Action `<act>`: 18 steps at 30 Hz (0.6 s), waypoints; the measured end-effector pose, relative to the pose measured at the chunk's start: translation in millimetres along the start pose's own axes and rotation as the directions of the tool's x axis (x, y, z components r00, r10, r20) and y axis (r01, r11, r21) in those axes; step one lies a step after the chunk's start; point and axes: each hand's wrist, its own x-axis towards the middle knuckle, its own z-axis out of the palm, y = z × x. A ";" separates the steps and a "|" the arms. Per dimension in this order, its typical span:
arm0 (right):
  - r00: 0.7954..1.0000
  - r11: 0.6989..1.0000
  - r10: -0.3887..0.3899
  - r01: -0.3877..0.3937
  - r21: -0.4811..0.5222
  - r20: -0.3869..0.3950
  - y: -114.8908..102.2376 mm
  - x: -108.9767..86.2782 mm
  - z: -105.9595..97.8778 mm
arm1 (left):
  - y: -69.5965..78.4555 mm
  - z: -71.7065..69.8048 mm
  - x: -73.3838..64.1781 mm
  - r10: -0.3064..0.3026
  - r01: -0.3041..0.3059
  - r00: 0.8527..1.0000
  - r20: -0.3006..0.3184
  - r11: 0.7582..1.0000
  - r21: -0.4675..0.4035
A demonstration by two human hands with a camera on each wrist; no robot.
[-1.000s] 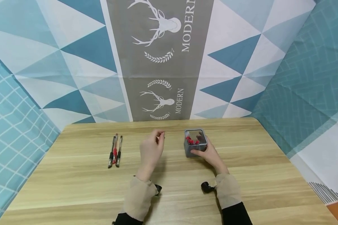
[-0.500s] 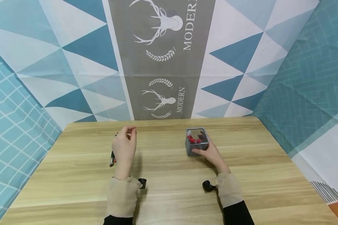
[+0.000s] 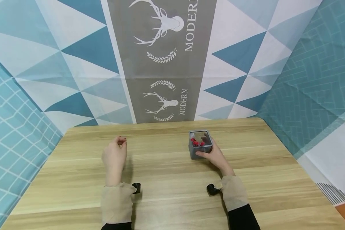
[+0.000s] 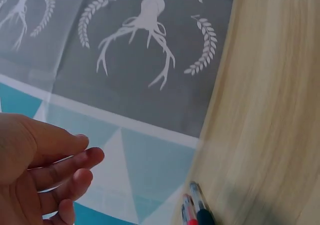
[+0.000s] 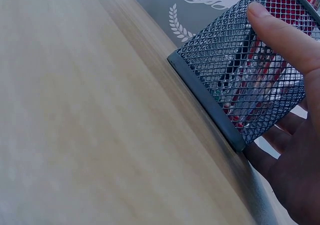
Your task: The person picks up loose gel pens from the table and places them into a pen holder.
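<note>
**Left hand [image 3: 114,156] shifted farther left since the previous frame; right hand [image 3: 217,158] unchanged on the grey square metal-mesh holder [image 3: 193,153]**

Left hand: the forearm extends forward, with the hand above the left part of the pale, streak-grained wooden table [image 3: 172,179]. All fingers bend loosely, the thumb tip sits near the index fingertip, and no object shows between them. Near it lie a slim clear-barrelled pen with a dark grip [image 4: 200,204] and a slim clear-barrelled pen with a red grip [image 4: 188,209], side by side; the hand conceals both in the head view.

Right hand: the fingers clamp the mesh holder from its right side, thumb across the near wall, other fingers behind. The holder is right of centre, mouth upward. Its walls are fine diamond mesh above a solid dark base band. Red-tipped slender items [image 3: 196,143] stand inside, visible through the mesh.

Both wrists: beige fabric cuffs [image 3: 117,203] over black sleeves [image 3: 243,218].

Background: smooth fabric backdrop [image 3: 164,70], grey centre panel with white antlered heads, blue and white triangles alongside.
</note>
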 end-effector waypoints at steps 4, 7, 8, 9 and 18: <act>1.000 1.000 0.004 -0.004 0.007 0.000 -1.2 -0.8 0.1 | -4.1 -0.1 -0.5 -0.005 0.004 0.999 0.034 1.000 0.031; 1.000 1.000 0.005 -0.005 0.005 -0.003 -2.0 -0.9 0.3 | -4.9 -0.1 -0.5 -0.006 0.003 0.998 0.064 0.999 0.043; 1.000 1.000 0.006 -0.006 0.005 -0.005 -2.3 -0.9 0.3 | -5.2 -0.1 -0.6 -0.011 0.008 0.997 0.078 0.999 0.047; 1.000 1.000 0.007 -0.007 0.005 -0.006 -2.4 -0.9 0.3 | -5.6 -0.1 -0.5 -0.017 0.012 0.996 0.091 0.999 0.051; 1.000 1.000 0.002 -0.002 0.009 0.001 -1.7 -0.5 0.3 | -16.7 2.4 -3.0 -0.071 0.037 0.967 0.243 0.989 0.141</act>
